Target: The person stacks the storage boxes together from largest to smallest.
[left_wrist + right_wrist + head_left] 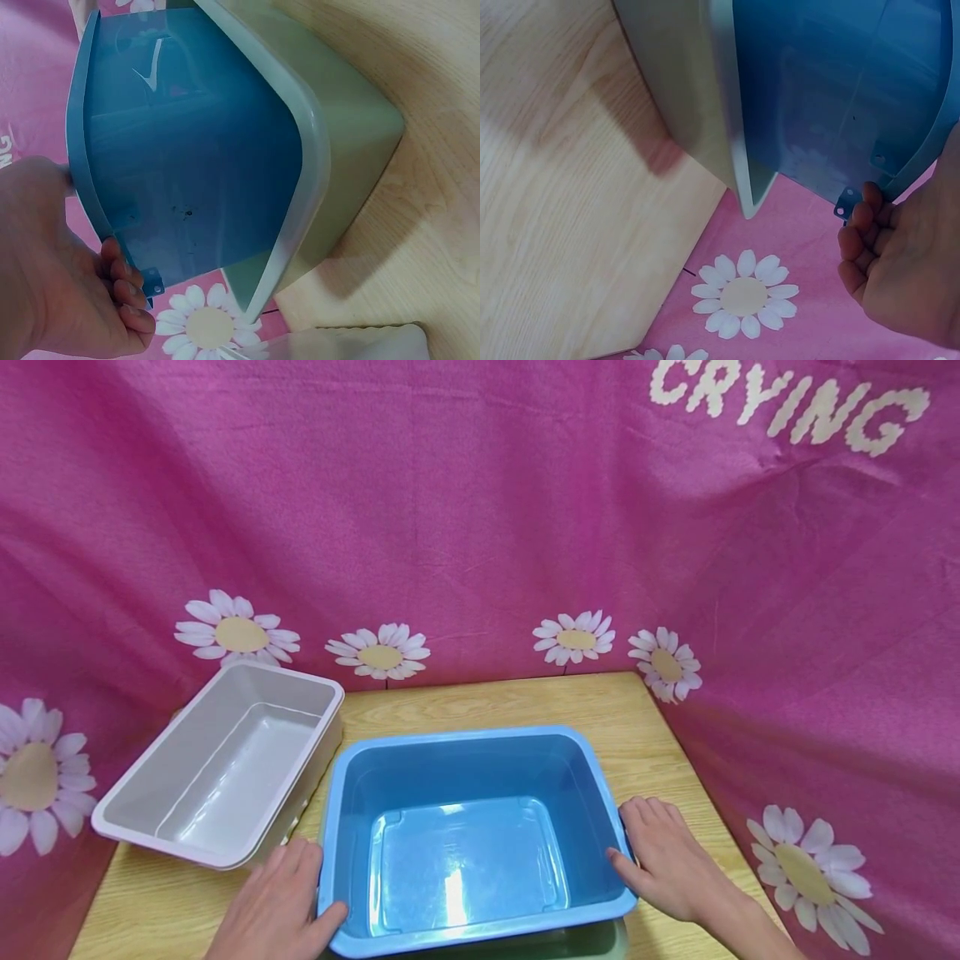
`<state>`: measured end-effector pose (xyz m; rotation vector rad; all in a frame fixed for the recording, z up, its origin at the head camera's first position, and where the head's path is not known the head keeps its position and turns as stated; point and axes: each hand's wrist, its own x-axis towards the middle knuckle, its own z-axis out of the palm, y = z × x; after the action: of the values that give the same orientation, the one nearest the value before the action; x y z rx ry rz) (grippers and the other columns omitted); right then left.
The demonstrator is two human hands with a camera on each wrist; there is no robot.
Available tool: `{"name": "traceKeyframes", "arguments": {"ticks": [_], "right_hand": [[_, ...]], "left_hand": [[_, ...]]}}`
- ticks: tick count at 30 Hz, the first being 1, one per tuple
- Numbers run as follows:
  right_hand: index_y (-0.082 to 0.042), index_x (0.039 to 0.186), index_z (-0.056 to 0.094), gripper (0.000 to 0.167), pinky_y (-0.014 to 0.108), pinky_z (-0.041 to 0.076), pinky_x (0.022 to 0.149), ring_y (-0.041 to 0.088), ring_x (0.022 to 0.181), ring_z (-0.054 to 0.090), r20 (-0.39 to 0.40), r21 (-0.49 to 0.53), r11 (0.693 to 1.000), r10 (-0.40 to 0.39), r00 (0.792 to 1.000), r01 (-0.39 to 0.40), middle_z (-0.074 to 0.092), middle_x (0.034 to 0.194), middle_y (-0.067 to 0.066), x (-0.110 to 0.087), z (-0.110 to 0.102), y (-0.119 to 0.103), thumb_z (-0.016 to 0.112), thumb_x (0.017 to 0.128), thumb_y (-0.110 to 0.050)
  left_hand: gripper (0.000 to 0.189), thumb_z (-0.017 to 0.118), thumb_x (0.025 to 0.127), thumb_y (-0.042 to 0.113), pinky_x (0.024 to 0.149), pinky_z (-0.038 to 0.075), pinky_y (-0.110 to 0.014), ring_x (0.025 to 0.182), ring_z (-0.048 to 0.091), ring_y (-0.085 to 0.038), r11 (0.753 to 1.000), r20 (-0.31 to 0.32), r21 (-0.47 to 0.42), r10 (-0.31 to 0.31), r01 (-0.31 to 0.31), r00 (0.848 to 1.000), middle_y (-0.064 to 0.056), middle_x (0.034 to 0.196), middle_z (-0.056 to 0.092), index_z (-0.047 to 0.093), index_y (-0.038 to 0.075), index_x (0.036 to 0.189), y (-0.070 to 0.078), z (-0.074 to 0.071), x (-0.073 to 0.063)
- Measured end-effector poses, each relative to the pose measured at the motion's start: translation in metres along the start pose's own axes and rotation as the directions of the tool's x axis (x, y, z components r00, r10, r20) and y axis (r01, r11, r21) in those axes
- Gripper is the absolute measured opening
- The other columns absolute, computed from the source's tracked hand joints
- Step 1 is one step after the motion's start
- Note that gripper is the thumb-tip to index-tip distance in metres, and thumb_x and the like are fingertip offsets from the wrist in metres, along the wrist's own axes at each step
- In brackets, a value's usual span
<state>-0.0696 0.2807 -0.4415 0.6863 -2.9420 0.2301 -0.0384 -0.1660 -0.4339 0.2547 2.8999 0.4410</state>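
A blue plastic basin (465,852) is held level by its two short sides, its inside bare and shiny. My left hand (277,902) grips the left rim, thumb over the top and fingers curled beneath the lip. On the opposite side my right hand (667,856) grips the right rim the same way. Below it stands a green basin (352,142) on the table; the lower part of the blue basin sits inside the green one's rim, with its upper walls raised well above it in both wrist views.
A light grey basin (300,777) stands at the left of the wooden table (495,702), turned at an angle, close to my left hand. Pink cloth (480,527) with white daisies hangs behind and along both sides of the table.
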Motion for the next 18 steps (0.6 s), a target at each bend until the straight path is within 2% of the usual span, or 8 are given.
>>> {"name": "traceKeyframes", "arguments": {"ticks": [2, 6, 12, 18], "right_hand": [[-0.009, 0.104, 0.053, 0.032, 0.045, 0.038, 0.081, 0.014, 0.085, 0.04, -0.002, 0.003, 1.0, -0.002, 1.0, 0.002, 0.045, 0.089, -0.006, 0.0, 0.001, 0.0, 0.065, 0.088, -0.033], [-0.009, 0.104, 0.053, 0.031, 0.045, 0.038, 0.081, 0.014, 0.084, 0.04, -0.005, 0.005, 1.0, -0.011, 1.0, 0.011, 0.044, 0.089, -0.006, 0.0, 0.004, 0.0, 0.065, 0.088, -0.033], [-0.009, 0.104, 0.053, 0.03, 0.046, 0.038, 0.082, 0.014, 0.085, 0.041, 0.004, 0.008, 1.0, 0.0, 1.0, 0.0, 0.044, 0.088, -0.007, 0.0, 0.008, 0.0, 0.065, 0.088, -0.033], [-0.01, 0.104, 0.053, 0.03, 0.044, 0.038, 0.08, 0.014, 0.085, 0.041, 0.009, 0.01, 1.0, 0.002, 1.0, -0.002, 0.044, 0.087, -0.008, 0.0, 0.011, -0.001, 0.065, 0.089, -0.033]], "left_hand": [[0.041, 0.073, 0.079, 0.036, 0.067, 0.037, -0.038, 0.079, 0.04, -0.019, 1.0, -0.006, -0.004, 0.004, -0.004, 1.0, -0.001, 0.083, 0.041, 0.054, 0.006, 0.1, -0.001, 0.002, 0.0], [0.038, 0.073, 0.077, 0.033, 0.069, 0.037, -0.037, 0.077, 0.038, -0.017, 0.999, -0.079, -0.004, 0.049, -0.05, 0.996, 0.001, 0.084, 0.04, 0.054, 0.007, 0.096, -0.002, 0.005, -0.003], [0.038, 0.073, 0.076, 0.033, 0.068, 0.037, -0.035, 0.076, 0.037, -0.016, 0.997, -0.133, 0.002, 0.081, -0.082, 0.988, 0.002, 0.083, 0.039, 0.054, 0.007, 0.095, -0.005, 0.008, -0.003], [0.037, 0.074, 0.076, 0.032, 0.068, 0.036, -0.035, 0.077, 0.036, -0.016, 0.997, -0.143, -0.001, 0.081, -0.083, 0.986, 0.002, 0.083, 0.039, 0.053, 0.008, 0.095, -0.007, 0.011, -0.003]]}}
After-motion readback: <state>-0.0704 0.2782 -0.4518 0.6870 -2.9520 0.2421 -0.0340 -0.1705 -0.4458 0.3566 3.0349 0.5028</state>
